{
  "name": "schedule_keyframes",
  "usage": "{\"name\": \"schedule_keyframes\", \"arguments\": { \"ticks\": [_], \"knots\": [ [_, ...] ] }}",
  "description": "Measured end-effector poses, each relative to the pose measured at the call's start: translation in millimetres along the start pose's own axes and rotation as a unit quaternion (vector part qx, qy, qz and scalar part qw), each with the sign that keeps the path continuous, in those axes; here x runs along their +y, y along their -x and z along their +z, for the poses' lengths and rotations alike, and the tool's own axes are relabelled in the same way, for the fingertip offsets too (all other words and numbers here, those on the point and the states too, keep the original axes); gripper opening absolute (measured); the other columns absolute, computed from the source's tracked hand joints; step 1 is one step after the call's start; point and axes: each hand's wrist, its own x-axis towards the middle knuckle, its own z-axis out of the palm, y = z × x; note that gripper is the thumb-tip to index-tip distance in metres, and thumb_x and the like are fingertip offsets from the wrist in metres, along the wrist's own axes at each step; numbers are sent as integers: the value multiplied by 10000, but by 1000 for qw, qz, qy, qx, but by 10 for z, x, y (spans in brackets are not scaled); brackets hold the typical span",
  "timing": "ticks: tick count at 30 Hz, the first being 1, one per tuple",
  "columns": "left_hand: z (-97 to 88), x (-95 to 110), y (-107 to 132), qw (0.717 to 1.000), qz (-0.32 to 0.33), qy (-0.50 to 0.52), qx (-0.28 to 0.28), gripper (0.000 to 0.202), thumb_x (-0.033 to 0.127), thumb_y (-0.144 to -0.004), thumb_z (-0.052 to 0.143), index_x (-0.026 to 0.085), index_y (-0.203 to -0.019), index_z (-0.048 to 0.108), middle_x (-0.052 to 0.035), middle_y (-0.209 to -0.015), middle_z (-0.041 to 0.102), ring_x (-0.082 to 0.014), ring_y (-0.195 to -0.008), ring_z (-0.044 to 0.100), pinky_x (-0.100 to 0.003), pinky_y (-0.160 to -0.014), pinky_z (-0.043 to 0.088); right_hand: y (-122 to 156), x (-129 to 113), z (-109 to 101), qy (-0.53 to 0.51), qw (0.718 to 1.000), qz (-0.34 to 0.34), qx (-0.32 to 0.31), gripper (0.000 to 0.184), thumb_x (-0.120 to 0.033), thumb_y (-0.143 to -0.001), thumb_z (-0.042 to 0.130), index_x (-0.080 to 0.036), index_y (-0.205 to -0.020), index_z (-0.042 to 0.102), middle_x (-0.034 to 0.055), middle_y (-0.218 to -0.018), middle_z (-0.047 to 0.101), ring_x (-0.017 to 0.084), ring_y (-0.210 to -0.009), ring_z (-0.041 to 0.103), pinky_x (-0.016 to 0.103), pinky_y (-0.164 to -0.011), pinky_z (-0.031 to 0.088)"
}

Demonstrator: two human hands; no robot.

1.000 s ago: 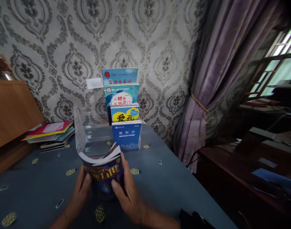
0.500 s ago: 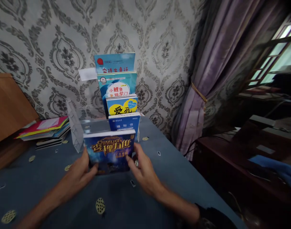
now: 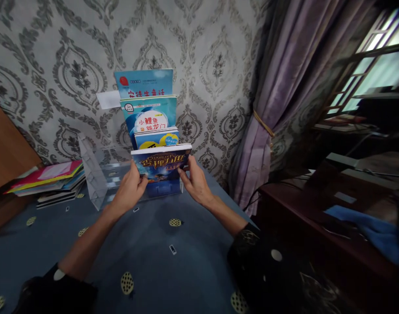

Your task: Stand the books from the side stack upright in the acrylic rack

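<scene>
Two hands (image 3: pixel 130 185) (image 3: pixel 198 183) hold a rectangular, smooth-covered paperback (image 3: pixel 162 165).

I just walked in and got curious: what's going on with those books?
A person's left hand and right hand hold a dark blue book by its sides, in front of a clear stand. Other books rise there, one behind another. To the left, a colourful pile lies on the blue tablecloth.

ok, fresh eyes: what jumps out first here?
Probably the dark-blue book with gold lettering, held at its sides by the left hand and right hand. Behind it, blue-covered books rise in a clear tiered rack before damask wallpaper. At right hangs a purple curtain tied with gold cord.
</scene>
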Motion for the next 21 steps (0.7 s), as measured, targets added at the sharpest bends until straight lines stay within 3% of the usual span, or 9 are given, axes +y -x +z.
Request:
{"name": "schedule_keyframes", "arguments": {
  "ticks": [7, 12, 16, 21],
  "knots": [
    [169, -93, 19, 999, 2, 40, -30, 341, 229, -891, 468, 176, -1222, 402, -5, -797, 591, -193, -697, 601, -317, -661, 465, 46, 216, 27, 8, 1000, -9, -15, 264, -258, -953, 460, -212, -1212, 448, 85, -1074, 610, 216, -892, 600, 433, -823, 537],
    [248, -140, 43, 999, -7, 41, -34, 241, 250, -900, 469, 188, -1129, 424, -18, -811, 586, -211, -729, 617, -348, -699, 497, 68, 275, 55, 8, 1000, 9, -10, 249, -246, -951, 458, -203, -1195, 479, 95, -1072, 589, 227, -934, 598, 441, -839, 548],
    [327, -156, 83, 999, -16, 20, 19, 258, 232, -882, 490, 196, -1125, 415, -68, -963, 594, -242, -884, 641, -377, -777, 522, 77, 309, 115, 25, 1000, 19, 1, 241, -230, -933, 463, -202, -1168, 508, 106, -1081, 553, 244, -1005, 568, 426, -844, 554],
    [438, -191, 137, 996, -11, -24, 88, 522, 218, -881, 505, 155, -1364, 319, -103, -1075, 539, -277, -1024, 602, -437, -873, 522, 128, 410, 215, 66, 995, 72, 16, 214, -216, -898, 491, -211, -1106, 544, 91, -1035, 569, 240, -944, 590, 419, -823, 554]
  ]
}}
